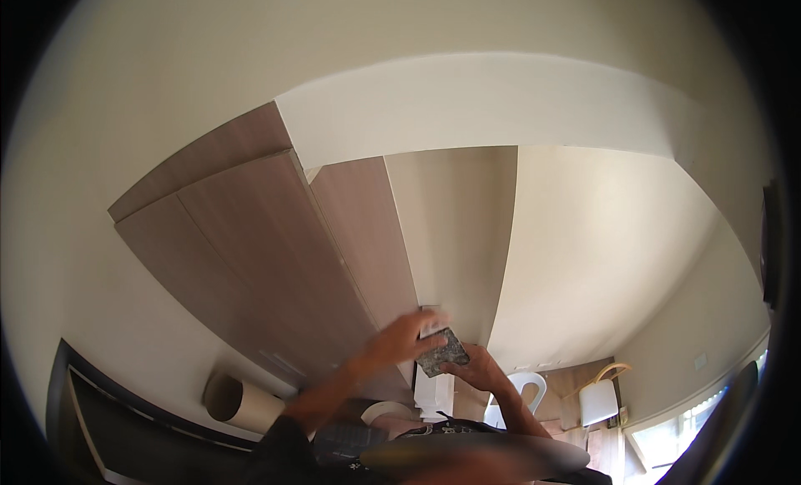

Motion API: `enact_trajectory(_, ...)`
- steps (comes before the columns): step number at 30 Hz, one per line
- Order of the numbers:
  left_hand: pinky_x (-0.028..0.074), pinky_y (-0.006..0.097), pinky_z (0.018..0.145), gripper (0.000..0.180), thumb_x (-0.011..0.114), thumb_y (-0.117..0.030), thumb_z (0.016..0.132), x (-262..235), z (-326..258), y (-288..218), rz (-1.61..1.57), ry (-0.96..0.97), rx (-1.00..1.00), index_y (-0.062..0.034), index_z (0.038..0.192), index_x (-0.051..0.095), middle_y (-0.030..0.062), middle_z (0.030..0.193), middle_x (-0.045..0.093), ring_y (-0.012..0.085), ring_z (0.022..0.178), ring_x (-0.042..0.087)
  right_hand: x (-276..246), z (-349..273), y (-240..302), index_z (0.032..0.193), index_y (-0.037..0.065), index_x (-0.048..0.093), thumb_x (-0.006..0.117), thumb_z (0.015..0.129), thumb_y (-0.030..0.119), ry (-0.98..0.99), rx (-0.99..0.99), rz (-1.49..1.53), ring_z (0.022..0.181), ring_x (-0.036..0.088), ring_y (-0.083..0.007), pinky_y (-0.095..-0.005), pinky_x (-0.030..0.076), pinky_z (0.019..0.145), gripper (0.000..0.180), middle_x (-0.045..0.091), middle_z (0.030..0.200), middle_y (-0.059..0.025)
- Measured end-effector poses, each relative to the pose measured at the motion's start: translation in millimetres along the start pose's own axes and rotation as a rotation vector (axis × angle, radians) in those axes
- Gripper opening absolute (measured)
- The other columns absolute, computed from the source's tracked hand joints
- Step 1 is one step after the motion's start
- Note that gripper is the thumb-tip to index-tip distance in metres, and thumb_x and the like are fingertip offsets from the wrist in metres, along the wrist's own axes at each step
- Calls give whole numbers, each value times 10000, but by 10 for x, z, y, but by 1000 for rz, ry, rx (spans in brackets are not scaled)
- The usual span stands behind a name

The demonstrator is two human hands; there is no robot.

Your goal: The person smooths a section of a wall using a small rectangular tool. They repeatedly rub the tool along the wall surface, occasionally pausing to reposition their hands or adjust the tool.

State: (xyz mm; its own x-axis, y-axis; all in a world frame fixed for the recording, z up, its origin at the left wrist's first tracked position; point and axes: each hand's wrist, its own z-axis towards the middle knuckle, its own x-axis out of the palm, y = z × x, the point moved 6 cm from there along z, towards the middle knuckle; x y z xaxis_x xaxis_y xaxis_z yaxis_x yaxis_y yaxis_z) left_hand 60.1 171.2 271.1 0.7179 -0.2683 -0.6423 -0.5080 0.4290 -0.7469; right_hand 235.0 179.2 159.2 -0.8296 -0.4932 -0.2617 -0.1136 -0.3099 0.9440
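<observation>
A grey speckled slab point(445, 356), roughly rectangular and mottled like stone, is held out in front of me. My right hand point(479, 369) grips its lower right edge, with the fingers wrapped round that side. Over the slab's upper left edge reaches my left hand point(409, 338), smeared by motion. Its fingers lie close to the slab, but I cannot tell whether they hold it. A small pale patch point(430, 315) shows beside the left fingertips; what it is stays unclear.
On the left stands a tall brown wood-grain cabinet point(250, 243). Below it lies a cardboard-coloured roll point(250, 404). A white box-like thing point(434, 393) is under my hands. A white plastic chair point(527, 388) and a wooden-backed chair point(598, 401) stand at right, near a bright window point(667, 443).
</observation>
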Motion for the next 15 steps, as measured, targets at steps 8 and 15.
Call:
enact_trajectory(8, 107, 547, 1313, 1050, 623, -527, 1039, -2497, 851, -948, 534, -1273, 225, 113, 1648, 54, 345, 1730, 39, 457, 1630, 14, -547, -288, -472, 1140, -7, 738, 839, 914, 171, -250, 62, 101, 829, 687, -117, -308, 564, 746, 305, 780, 954, -82)
enact_trajectory(15, -34, 628, 1287, 1207, 554, -675, 1011, -2430, 1597, -1319, 737, -1308, 213, 199, 1593, -42, 451, 1667, -86, 561, 1580, -135, -872, -603, -804, 1312, -58, 644, 697, 993, 137, -436, 169, 374, 964, 783, -287, -403, 654, 792, 377, 769, 1142, -173)
